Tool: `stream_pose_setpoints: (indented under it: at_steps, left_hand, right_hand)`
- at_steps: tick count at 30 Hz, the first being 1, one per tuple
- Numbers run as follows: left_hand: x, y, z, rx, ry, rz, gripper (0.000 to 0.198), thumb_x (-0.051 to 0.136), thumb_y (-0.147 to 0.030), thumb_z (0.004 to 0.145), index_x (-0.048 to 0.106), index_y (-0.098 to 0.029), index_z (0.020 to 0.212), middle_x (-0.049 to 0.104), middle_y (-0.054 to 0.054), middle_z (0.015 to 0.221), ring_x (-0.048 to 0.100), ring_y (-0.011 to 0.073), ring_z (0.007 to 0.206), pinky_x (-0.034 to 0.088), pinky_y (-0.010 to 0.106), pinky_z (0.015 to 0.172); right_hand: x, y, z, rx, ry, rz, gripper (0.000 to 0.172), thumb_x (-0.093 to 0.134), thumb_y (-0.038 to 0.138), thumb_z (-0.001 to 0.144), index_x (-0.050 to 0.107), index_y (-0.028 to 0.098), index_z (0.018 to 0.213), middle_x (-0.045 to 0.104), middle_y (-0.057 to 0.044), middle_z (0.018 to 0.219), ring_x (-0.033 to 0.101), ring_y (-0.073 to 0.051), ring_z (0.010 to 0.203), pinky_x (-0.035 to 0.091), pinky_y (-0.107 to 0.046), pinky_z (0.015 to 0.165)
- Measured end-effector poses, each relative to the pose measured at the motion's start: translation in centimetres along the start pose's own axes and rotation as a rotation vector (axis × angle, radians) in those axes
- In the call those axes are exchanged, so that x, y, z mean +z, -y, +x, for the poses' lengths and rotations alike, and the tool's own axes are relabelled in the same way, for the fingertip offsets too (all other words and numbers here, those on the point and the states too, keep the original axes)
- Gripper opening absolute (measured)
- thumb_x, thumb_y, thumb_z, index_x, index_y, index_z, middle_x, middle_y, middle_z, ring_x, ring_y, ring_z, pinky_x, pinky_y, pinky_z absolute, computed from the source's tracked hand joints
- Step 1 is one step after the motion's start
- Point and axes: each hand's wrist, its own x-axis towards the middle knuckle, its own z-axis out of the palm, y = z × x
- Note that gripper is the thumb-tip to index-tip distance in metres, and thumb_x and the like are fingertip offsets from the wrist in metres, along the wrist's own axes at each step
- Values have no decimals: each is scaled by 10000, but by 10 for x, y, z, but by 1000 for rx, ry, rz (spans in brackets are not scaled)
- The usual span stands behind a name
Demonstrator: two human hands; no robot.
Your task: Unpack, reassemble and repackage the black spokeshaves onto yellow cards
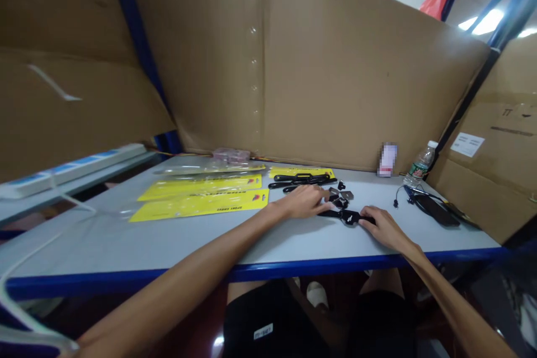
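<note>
A black, watch-like strap piece (349,217) with a wider, shiny middle lies near the table's front edge, between my hands. My right hand (381,226) pinches its right end with thumb and fingers. My left hand (308,202) is at its left end, fingers curled beside a cluster of small black and metallic parts (339,198); what its fingertips hold is partly hidden. A small black part (341,185) and a grey square piece (346,194) lie just beyond. Behind my left hand, long black looped pieces (300,179) rest partly on a yellow card (277,172).
Yellow printed cards with clear plastic covers (201,205) lie on the left of the grey table (201,243). A plastic bottle (420,165), a black flat object with cables (436,210) and a blurred upright item (386,160) are on the right. Cardboard walls (319,67) enclose the table; a white power strip (75,169) lies left.
</note>
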Motion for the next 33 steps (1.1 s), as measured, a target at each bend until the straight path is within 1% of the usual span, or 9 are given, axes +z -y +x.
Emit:
stream_pose_setpoints:
  at_steps: [2,4,9,14,18,22,27,30,33]
  left_hand:
    - [4,-8,-2,65,59,-24,332,548,-505,997,681,-201,972,714,72,959,660,228,854,431,307,721]
    - [7,-11,-3,89,94,-47,264,583,-446,978,665,-195,970,708,79,970,651,233,863,416,306,721]
    - [9,-8,-1,60,153,-136,83,572,-260,932,616,-193,912,663,53,855,586,208,760,347,294,660]
    - [1,3,0,90,274,-286,183,656,-238,828,521,-196,711,536,-40,676,461,128,624,298,255,593]
    - [-5,7,-1,91,325,-340,220,650,-268,819,492,-192,686,472,-58,631,416,115,609,291,246,579]
    - [-5,7,-2,79,331,-344,243,634,-289,824,470,-194,673,429,-64,608,371,113,594,280,250,575]
    - [-1,9,-2,65,334,-364,234,634,-292,823,476,-192,682,444,-62,623,378,115,608,267,258,588]
    - [0,10,-1,55,336,-376,215,640,-288,820,494,-191,695,459,-61,632,385,115,614,260,260,593]
    - [0,9,-1,44,330,-359,214,643,-289,826,502,-192,698,462,-60,628,380,115,609,251,264,590]
  right_hand:
    - [2,2,4,-14,-17,-15,100,587,271,945,663,213,972,665,-60,1007,636,-216,908,448,-330,846]
    - [6,4,7,-14,-34,-31,90,594,241,951,670,205,983,649,-69,1016,627,-223,942,447,-341,875]
    - [12,2,12,-1,-75,-75,105,626,215,950,692,194,1029,678,-77,1006,617,-245,1005,461,-364,911]
    - [3,2,43,-5,-142,-138,294,509,256,1025,647,146,1260,671,-154,1195,581,-284,1162,439,-443,1027]
    - [9,11,82,-149,-28,-159,441,550,321,1021,570,187,1441,599,-137,1450,511,-265,1352,348,-425,1163]
    - [29,15,107,-229,134,-174,591,603,443,990,520,182,1513,456,-140,1608,395,-292,1495,319,-426,1210]
    - [45,3,113,-214,250,-186,593,450,467,1054,449,168,1566,375,-129,1650,327,-302,1536,296,-454,1233]
    - [42,-10,112,-186,263,-194,572,398,436,1076,415,176,1585,357,-125,1660,310,-285,1545,274,-450,1245]
    - [34,-24,111,-130,234,-215,531,395,396,1086,443,169,1564,380,-150,1650,341,-295,1528,294,-475,1234]
